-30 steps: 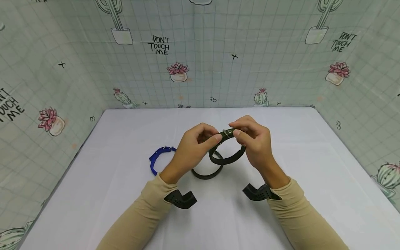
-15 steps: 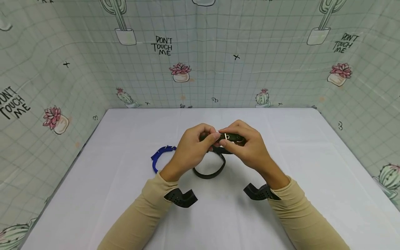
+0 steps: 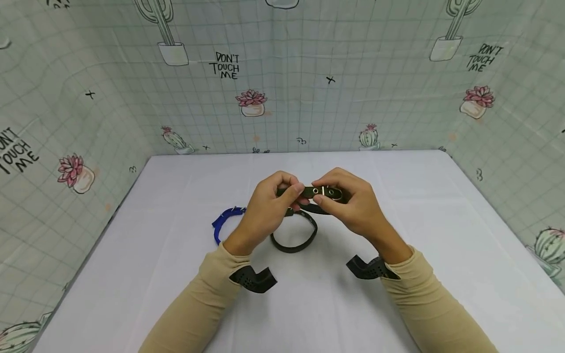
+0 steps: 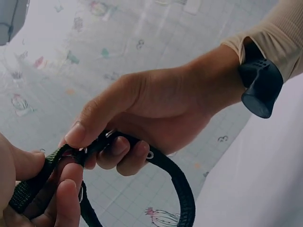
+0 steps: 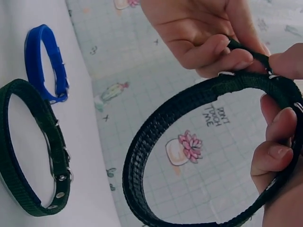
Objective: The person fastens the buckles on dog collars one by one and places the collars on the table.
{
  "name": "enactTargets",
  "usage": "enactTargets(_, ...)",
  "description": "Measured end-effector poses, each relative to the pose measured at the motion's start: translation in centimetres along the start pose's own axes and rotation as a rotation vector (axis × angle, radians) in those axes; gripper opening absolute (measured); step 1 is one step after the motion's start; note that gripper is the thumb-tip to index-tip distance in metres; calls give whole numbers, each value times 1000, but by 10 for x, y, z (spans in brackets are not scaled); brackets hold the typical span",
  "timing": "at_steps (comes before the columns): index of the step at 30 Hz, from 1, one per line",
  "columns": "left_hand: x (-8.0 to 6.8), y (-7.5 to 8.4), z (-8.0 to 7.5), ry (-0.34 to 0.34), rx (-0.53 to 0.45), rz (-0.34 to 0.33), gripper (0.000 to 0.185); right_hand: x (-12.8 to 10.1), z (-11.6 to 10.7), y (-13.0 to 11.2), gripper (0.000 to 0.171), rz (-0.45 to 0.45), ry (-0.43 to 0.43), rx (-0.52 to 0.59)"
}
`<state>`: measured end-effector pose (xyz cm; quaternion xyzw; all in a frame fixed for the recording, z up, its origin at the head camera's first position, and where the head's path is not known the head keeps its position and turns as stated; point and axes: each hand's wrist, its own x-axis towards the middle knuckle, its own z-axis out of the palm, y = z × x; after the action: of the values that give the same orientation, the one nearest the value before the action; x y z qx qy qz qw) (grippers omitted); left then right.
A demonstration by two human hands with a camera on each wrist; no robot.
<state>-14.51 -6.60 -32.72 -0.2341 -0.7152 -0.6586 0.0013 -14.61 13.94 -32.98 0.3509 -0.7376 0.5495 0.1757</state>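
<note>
A dark green collar with metal eyelets and a buckle is held up in both hands, its loop rounded out in the right wrist view. My left hand pinches the strap between thumb and fingers on the buckle's left side. With thumb and fingers, my right hand grips the strap around the buckle; its fingers curl on the band in the left wrist view. Below the hands, a second dark green collar lies on the table, buckled into a ring. A blue collar lies beside it, partly hidden by my left forearm in the head view.
The white tabletop spreads around the hands. Behind and at both sides rise cloth walls printed with cacti and lettering. Each wrist wears a black mount.
The held collar has turned so its buckle strap lies flat between the hands. My right hand has moved left and lower onto the buckle; then the hands have parted slightly, uncovering more strap.
</note>
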Motion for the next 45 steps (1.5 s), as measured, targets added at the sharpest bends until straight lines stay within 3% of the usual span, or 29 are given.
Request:
enactTargets(5,-1,0,1,44,-12,-8,14,-3,-1,17,24,-9,9,9)
enactTargets(14,1,0,-2,22,-247,-95,16,-2,-3,19,28,-33,-22,-99)
enactTargets(20,1,0,-1,23,-317,-104,16,-2,-4,18,29,-20,-42,-124)
enactTargets(23,1,0,-3,9,-281,-93,17,-2,-4,17,27,-16,-39,-112)
enactTargets(29,1,2,-10,-43,1,-45,20,-2,-2,16,24,-83,-28,-142)
enactTargets(33,1,5,-13,-96,113,-80,20,-2,0,14,25,-167,-23,-203)
enactTargets(39,3,8,-17,-130,119,-103,21,1,2,12,27,-251,-26,-278)
enactTargets(45,4,3,-23,-185,-1,-180,22,2,2,12,27,-264,-53,-269)
